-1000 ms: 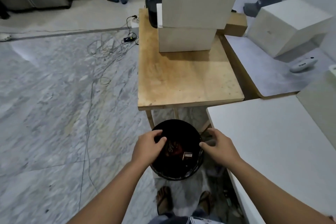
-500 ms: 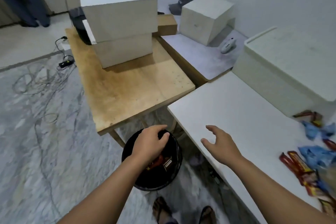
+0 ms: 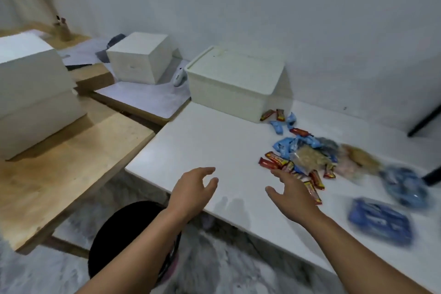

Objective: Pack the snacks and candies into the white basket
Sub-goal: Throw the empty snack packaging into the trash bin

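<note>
Snacks (image 3: pixel 307 157) look light and crinkly; we should pinch their wrapper ends. Left hand (image 3: pixel 193 188) and right hand (image 3: pixel 292 194) are wide, holding nothing.

We see the white basket (image 3: pixel 235 83), lidded and upright, at the rear of the white table (image 3: pixel 205 141). Snacks and candies (image 3: pixel 307 155), in red, blue and tan wrappers, lie scattered just beside it, rightward.

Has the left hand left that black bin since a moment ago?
Yes. The left hand has lifted off the black bin and now hovers over the white table.
</note>
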